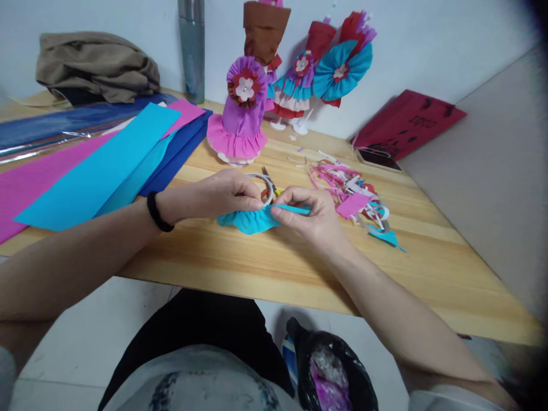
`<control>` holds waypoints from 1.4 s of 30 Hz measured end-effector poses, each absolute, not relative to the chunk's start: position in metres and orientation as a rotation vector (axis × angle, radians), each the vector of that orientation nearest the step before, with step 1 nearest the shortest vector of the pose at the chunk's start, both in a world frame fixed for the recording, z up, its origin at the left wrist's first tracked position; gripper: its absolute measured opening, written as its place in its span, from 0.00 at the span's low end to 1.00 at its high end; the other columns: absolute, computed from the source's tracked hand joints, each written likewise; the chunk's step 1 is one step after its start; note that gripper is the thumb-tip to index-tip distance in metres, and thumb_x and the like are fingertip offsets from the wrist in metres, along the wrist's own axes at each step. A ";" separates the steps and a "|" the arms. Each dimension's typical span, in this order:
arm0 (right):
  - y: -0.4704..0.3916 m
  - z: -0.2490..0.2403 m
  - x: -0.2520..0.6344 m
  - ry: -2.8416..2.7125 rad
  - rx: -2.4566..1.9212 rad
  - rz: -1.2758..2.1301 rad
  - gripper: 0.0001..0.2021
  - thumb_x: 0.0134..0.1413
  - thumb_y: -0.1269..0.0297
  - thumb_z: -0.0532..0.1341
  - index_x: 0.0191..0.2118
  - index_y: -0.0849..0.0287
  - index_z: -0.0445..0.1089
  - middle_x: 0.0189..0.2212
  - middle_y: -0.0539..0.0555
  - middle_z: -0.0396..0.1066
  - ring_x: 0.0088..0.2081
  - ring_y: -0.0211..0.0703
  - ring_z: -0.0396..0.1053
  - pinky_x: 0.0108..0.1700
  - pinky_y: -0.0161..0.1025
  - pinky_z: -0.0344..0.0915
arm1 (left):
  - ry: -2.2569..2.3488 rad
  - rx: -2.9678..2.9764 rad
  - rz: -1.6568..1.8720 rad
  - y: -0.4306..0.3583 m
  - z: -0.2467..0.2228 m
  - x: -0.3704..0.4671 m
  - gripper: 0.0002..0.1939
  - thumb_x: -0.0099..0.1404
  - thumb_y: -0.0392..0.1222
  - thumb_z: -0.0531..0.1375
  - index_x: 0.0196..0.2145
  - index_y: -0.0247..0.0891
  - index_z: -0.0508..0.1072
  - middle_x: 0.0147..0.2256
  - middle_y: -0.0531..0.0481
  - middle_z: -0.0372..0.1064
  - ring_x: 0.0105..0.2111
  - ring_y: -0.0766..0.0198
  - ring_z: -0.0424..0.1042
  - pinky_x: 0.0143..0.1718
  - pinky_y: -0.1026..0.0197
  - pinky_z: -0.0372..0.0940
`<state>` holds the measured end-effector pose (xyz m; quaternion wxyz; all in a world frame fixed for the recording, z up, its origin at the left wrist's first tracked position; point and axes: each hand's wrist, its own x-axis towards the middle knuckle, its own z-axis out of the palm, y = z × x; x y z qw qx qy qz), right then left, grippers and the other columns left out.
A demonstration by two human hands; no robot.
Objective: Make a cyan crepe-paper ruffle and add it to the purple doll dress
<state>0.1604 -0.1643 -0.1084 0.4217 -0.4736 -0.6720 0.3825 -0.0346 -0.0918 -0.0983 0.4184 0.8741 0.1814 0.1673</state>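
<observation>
A strip of blue crepe paper (250, 222) is gathered into ruffles along its left part, low over the wooden table. My left hand (233, 193) pinches the gathered top edge between thumb and fingers. Close beside it, my right hand (310, 216) grips the straighter right end of the same strip. Just behind my fingers lie a roll of tape (269, 191) and a pair of scissors (269, 173), both partly hidden by my hands.
Flat crepe paper sheets (100, 165) lie at left. Dressed paper figures (244, 120) stand at the back. Paper scraps (353, 197) are heaped at right, near a phone (379, 160) and a red bag (406, 125). A black-lined bin (359, 371) stands below the table's front edge.
</observation>
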 end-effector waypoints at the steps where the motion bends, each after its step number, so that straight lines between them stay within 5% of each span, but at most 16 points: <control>1: -0.164 -0.109 0.161 -1.689 -1.185 0.950 0.12 0.46 0.55 0.69 0.24 0.56 0.68 0.20 0.48 0.67 0.23 0.37 0.63 0.28 0.37 0.63 | 0.454 2.197 0.432 -0.091 -0.099 -0.034 0.16 0.64 0.41 0.55 0.19 0.36 0.61 0.18 0.57 0.54 0.21 0.72 0.55 0.22 0.68 0.51; 17: -0.163 -0.114 0.161 -1.579 -1.131 1.098 0.11 0.43 0.58 0.71 0.24 0.58 0.72 0.20 0.47 0.66 0.23 0.35 0.58 0.28 0.36 0.58 | 0.446 2.139 0.417 -0.095 -0.096 -0.033 0.16 0.65 0.41 0.55 0.20 0.36 0.62 0.19 0.56 0.55 0.23 0.72 0.57 0.23 0.68 0.53; 31: -0.162 -0.112 0.163 -1.644 -1.213 0.898 0.08 0.44 0.61 0.68 0.24 0.57 0.69 0.19 0.47 0.66 0.21 0.34 0.59 0.26 0.37 0.59 | 0.464 2.169 0.410 -0.095 -0.098 -0.034 0.16 0.64 0.39 0.55 0.19 0.35 0.61 0.18 0.57 0.56 0.20 0.73 0.56 0.22 0.69 0.52; 42: -0.162 -0.112 0.160 -1.538 -1.272 0.999 0.15 0.36 0.55 0.73 0.23 0.57 0.70 0.20 0.48 0.68 0.22 0.36 0.61 0.27 0.37 0.59 | 0.459 2.190 0.411 -0.096 -0.099 -0.033 0.16 0.64 0.39 0.56 0.19 0.35 0.62 0.17 0.58 0.53 0.19 0.74 0.55 0.21 0.70 0.51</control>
